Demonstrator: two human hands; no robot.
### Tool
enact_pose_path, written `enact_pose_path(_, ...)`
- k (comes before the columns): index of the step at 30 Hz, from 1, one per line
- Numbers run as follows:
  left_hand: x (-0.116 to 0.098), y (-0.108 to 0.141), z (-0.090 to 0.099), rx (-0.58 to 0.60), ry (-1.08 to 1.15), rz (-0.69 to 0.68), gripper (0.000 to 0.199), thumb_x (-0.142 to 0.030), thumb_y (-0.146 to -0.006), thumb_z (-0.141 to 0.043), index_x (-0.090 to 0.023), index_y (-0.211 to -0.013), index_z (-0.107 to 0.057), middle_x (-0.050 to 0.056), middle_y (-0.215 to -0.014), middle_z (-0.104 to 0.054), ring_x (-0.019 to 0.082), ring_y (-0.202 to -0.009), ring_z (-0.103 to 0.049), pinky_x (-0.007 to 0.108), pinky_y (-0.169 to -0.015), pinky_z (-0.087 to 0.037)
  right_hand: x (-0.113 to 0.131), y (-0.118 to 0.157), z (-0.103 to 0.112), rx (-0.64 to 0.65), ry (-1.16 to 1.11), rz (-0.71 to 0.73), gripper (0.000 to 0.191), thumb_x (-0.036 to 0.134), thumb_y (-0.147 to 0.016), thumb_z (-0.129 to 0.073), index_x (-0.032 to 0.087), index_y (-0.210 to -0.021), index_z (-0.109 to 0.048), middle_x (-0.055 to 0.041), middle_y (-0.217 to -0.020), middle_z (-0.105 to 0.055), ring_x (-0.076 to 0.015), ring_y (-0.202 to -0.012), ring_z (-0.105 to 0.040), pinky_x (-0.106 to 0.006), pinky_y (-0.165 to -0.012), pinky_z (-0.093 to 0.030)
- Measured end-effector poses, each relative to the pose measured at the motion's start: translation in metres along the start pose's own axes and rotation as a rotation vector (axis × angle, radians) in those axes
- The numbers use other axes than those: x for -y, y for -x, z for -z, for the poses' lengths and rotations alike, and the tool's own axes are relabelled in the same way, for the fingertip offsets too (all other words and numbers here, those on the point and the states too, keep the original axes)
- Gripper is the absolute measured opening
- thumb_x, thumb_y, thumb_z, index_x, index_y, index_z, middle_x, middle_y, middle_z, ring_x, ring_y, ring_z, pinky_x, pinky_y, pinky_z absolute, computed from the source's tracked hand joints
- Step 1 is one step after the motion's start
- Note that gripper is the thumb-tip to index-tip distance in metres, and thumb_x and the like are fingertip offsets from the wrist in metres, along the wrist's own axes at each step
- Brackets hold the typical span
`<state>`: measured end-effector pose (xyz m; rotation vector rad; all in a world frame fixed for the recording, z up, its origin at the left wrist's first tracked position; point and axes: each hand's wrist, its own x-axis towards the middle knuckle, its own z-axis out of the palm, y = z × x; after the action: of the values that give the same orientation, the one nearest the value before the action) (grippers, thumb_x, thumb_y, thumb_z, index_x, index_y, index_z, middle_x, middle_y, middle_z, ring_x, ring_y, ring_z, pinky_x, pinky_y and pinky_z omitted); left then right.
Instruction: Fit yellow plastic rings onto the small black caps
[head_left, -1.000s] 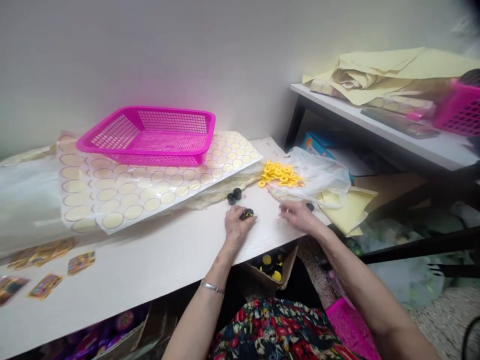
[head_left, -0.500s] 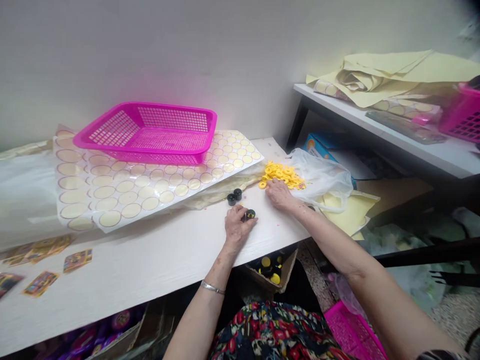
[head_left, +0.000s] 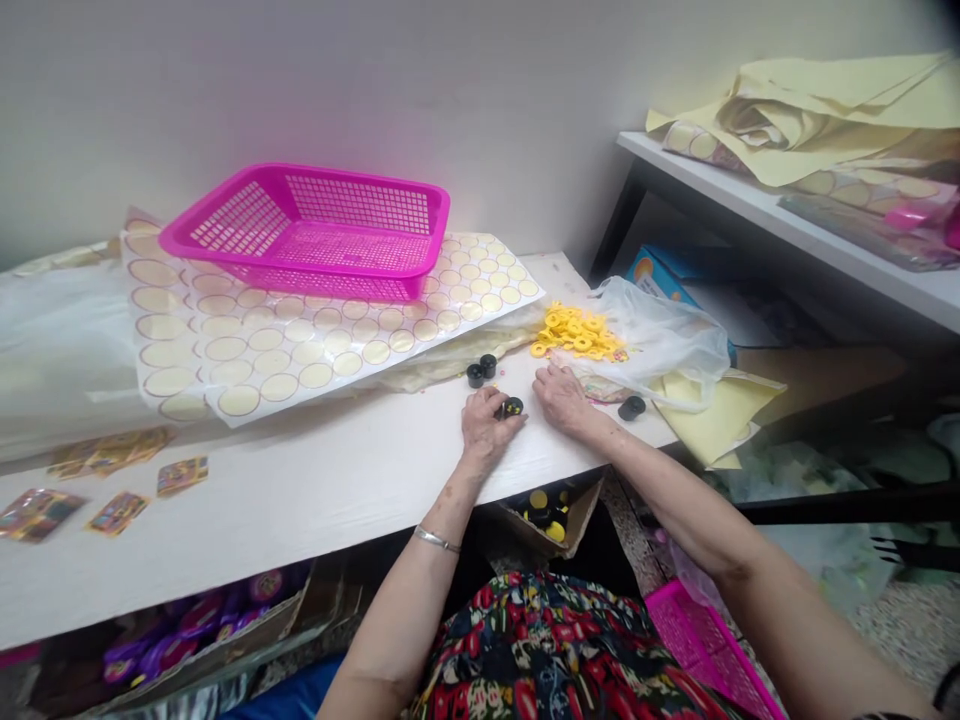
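Presently, the left hand grasps a black round piece between its thumb and fingers, and some yellow shows on the face of this piece. The held piece is above the white table, at one o'clock from the palm. The right hand is just beside, at two o'clock from the left hand, with its fingers bent and low over the table; whether it pinches something small, I cannot tell.

Seen from the left hand, two black caps stand close together at twelve o'clock. The pink basket lies at between ten and eleven o'clock, upon a sheet of round labels. Several printed cards lie well apart, near nine o'clock. A carton with black and yellow pieces is at five o'clock, below the table edge.

From the right hand, the heap of yellow rings is at between twelve and one o'clock, the clear plastic bag at two o'clock, and another black cap at three o'clock, near the wrist.
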<state>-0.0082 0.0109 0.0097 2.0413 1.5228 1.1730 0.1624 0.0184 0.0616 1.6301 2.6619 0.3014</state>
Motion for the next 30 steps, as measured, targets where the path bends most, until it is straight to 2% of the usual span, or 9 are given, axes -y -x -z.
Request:
enact_pose_path(4, 0.0, 0.0, 0.0, 0.015, -0.004, 0.011, 0.034, -0.041, -0.056, -0.075, -0.022, -0.084, -0.068, 0.004, -0.096, -0.062, 0.02, -0.09, -0.053, 0.033, -0.079, -0.042, 0.011, 0.019, -0.013, -0.061, -0.041, 0.0, 0.022, 0.007, -0.08, -0.041, 0.01, -0.082, -0.062, -0.013, -0.082, -0.058, -0.0221, -0.078, -0.045, -0.034, -0.068, -0.027)
enact_pose_path(9, 0.001, 0.001, -0.002, 0.002, 0.013, 0.007, 0.034, -0.04, -0.056, -0.075, -0.022, -0.084, -0.067, 0.003, -0.096, -0.062, 0.02, -0.091, -0.053, 0.033, -0.08, -0.042, 0.012, 0.033, -0.019, -0.161, -0.099, 0.161, 0.021, 0.005, -0.079, -0.042, 0.012, -0.078, -0.062, -0.01, -0.082, -0.06, -0.0198, -0.074, -0.043, -0.032, -0.067, -0.027)
enact_pose_path(12, 0.0, 0.001, -0.002, -0.006, 0.018, 0.005, 0.034, -0.04, -0.056, -0.075, -0.023, -0.083, -0.067, 0.003, -0.096, -0.061, 0.021, -0.091, -0.053, 0.034, -0.08, -0.042, 0.014, 0.039, -0.018, -0.176, -0.129, 0.19, 0.02, 0.005, -0.077, -0.044, 0.012, -0.078, -0.062, -0.009, -0.083, -0.061, -0.0195, -0.074, -0.044, -0.032, -0.068, -0.028)
enact_pose_path(15, -0.002, 0.001, -0.001, -0.004, 0.021, 0.01, 0.033, -0.039, -0.055, -0.076, -0.023, -0.082, -0.067, 0.003, -0.095, -0.062, 0.02, -0.09, -0.054, 0.034, -0.08, -0.042, 0.015, 0.044, -0.017, -0.181, -0.196, 0.126, 0.018, 0.006, -0.079, -0.045, 0.012, -0.079, -0.062, -0.0085, -0.084, -0.062, -0.019, -0.075, -0.045, -0.032, -0.069, -0.03)
enact_pose_path(21, -0.001, 0.001, -0.002, 0.011, 0.033, 0.011, 0.032, -0.038, -0.055, -0.076, -0.023, -0.082, -0.067, 0.003, -0.096, -0.062, 0.021, -0.091, -0.054, 0.034, -0.081, -0.042, 0.013, 0.046, -0.014, -0.153, -0.433, -0.091, 0.011, 0.02, -0.083, -0.05, 0.016, -0.085, -0.061, -0.0065, -0.091, -0.061, -0.0184, -0.083, -0.047, -0.03, -0.073, -0.034)
enact_pose_path(30, 0.001, 0.0, -0.002, 0.039, 0.02, 0.036, 0.034, -0.038, -0.053, -0.077, -0.024, -0.082, -0.067, 0.002, -0.096, -0.062, 0.02, -0.091, -0.054, 0.033, -0.081, -0.042, 0.018, 0.035, -0.003, -0.001, -0.321, -0.087, 0.016, 0.016, -0.084, -0.046, 0.016, -0.079, -0.061, -0.008, -0.089, -0.058, -0.0195, -0.082, -0.045, -0.031, -0.07, -0.032)
